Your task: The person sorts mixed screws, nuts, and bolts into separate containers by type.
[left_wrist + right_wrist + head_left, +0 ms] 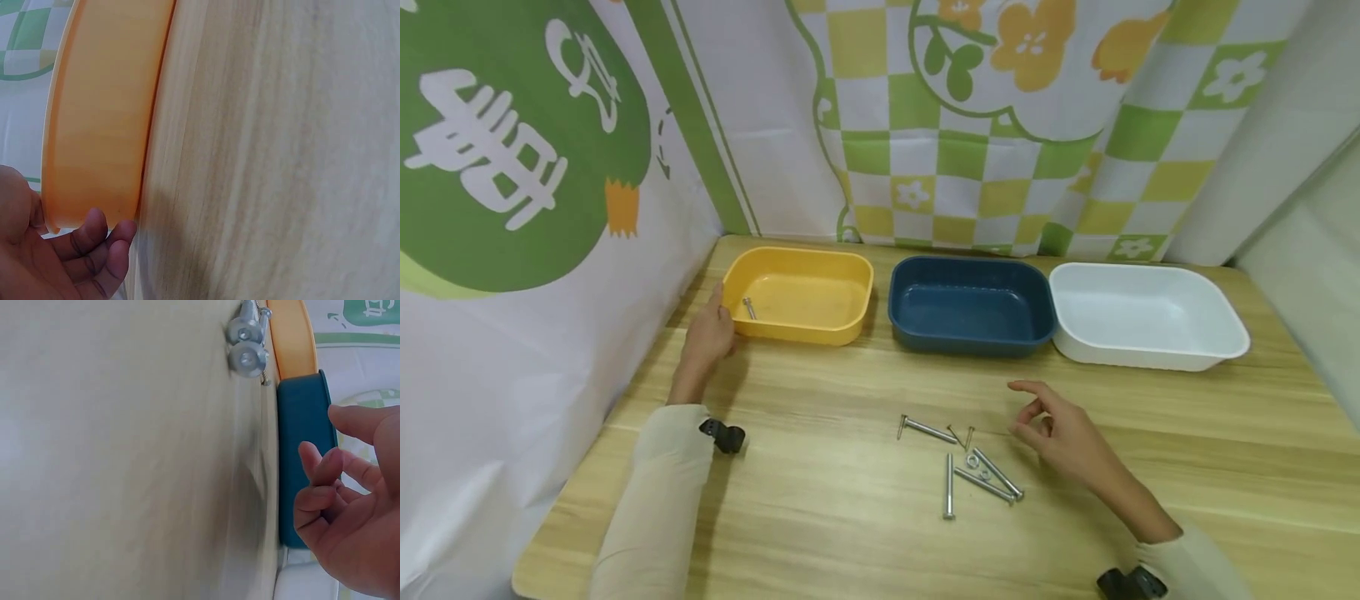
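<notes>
Right grip (1063, 435) is hovering empty; left grip (706, 335) is grasping the yellow rectangular plastic tray (805, 293), one silver metal screw (749, 309) lying inside, silver metal bolts (950, 487) remaining outside, rightward.

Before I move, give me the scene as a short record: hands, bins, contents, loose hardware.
Left hand: holds the left end of the yellow bin
Right hand: above the table, right of the loose hardware, holding nothing
Bins, left to right: yellow bin, dark blue bin, white bin
Inside yellow bin: one bolt, toward its left end
Loose on table: four long bolts, three small screws, two nuts
</notes>
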Action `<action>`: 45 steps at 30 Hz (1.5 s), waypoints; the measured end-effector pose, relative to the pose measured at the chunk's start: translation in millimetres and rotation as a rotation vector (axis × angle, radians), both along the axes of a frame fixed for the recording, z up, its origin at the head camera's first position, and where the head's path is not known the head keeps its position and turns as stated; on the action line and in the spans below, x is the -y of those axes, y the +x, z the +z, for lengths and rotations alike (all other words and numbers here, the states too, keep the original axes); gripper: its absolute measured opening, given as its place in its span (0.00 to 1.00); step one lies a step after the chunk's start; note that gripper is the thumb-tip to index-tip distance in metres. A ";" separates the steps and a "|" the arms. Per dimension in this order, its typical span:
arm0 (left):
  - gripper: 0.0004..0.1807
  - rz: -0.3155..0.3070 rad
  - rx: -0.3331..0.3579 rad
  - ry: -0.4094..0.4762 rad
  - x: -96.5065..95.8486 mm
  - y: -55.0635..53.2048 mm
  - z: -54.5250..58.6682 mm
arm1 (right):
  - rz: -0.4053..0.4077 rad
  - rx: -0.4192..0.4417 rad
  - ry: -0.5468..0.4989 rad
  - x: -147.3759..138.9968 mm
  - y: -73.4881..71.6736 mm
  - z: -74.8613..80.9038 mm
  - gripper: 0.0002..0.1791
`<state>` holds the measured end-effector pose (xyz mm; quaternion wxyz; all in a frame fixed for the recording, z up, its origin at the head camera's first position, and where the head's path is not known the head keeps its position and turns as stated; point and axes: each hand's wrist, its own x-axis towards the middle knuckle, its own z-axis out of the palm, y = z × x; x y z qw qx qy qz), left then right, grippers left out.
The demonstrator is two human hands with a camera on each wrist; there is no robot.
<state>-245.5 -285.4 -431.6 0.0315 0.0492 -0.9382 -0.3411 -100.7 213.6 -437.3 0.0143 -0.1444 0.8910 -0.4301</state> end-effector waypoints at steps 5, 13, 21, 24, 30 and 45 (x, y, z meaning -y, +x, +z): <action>0.31 0.014 0.016 0.006 3.2 0.8 -2.2 | 0.021 0.022 0.030 -11.4 8.1 -3.1 0.30; 0.31 0.006 0.012 0.031 2.0 -1.4 -4.0 | 0.045 0.089 0.056 -27.7 20.8 -7.0 0.37; 0.31 0.011 -0.008 0.021 0.6 -2.4 -1.0 | 0.040 0.081 0.016 -30.0 28.3 -13.5 0.36; 0.31 0.014 -0.007 0.027 0.0 -2.0 -0.5 | 0.041 0.105 0.012 -23.9 30.4 -12.9 0.35; 0.31 0.029 0.018 0.045 -2.2 -2.3 -1.2 | 0.052 0.096 0.030 -11.9 32.2 -12.6 0.34; 0.31 0.043 0.049 0.054 -0.6 -0.5 1.0 | 0.105 0.074 0.163 1.3 31.4 -8.2 0.30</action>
